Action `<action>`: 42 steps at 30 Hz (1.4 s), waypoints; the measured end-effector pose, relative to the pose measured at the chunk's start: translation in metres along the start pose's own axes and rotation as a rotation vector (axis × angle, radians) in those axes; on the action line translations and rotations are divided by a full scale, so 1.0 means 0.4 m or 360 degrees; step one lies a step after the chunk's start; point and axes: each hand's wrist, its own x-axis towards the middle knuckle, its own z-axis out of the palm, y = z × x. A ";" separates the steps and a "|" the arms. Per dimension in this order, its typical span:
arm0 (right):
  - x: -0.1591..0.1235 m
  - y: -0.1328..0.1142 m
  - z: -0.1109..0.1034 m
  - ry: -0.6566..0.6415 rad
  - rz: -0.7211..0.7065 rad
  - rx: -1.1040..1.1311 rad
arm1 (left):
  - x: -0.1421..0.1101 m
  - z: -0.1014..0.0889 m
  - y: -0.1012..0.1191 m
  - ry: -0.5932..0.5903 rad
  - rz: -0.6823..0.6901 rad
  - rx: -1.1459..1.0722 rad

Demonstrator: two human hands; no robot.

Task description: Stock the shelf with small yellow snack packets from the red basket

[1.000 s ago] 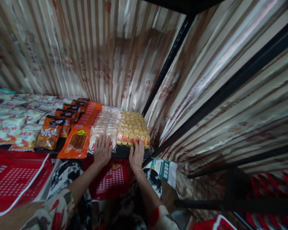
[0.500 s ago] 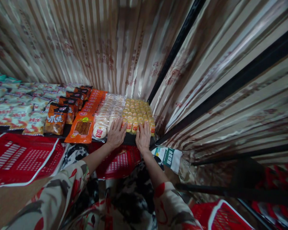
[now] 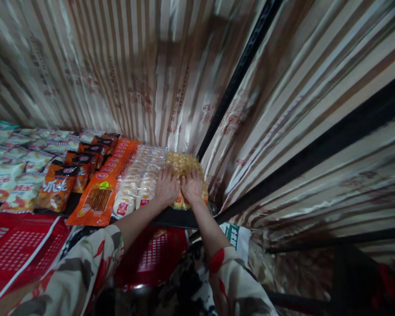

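Both of my hands rest palm down on the front part of the snack rows at the right end of the black shelf (image 3: 181, 217). My left hand (image 3: 167, 186), fingers stretched out, lies where the white round wrapped cakes (image 3: 127, 193) meet the yellow wrapped snacks (image 3: 176, 162). Flat on top of the yellow snacks is my right hand (image 3: 192, 186), its fingers extended and slightly spread. Part of the yellow rows is hidden under the two hands. Left of the white cakes lies a row of orange snack packets (image 3: 98, 193).
Orange-black snack bags (image 3: 55, 188) and white snack bags (image 3: 23, 191) fill the shelf farther left. Red baskets (image 3: 16, 245) stand below. Striped curtain (image 3: 134, 79) hangs behind, with a black pole (image 3: 237, 83) at the right. A green-white package (image 3: 235, 237) lies low on the right.
My hands have moved farther back over the yellow snacks and closer together. The view has shifted, so the shelf and its goods appear lower and slightly to the left.
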 end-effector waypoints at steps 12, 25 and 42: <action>0.214 0.003 0.037 -0.0365 0.0152 -0.0118 | 0.231 0.098 -0.070 -0.0562 -0.0182 0.0076; 0.302 0.026 0.067 -0.0487 0.0034 -0.0278 | 0.312 0.169 -0.088 -0.0537 0.0013 0.0097; 0.292 0.038 0.091 -0.0420 -0.0033 -0.0276 | 0.304 0.201 -0.084 -0.0611 -0.0017 0.0144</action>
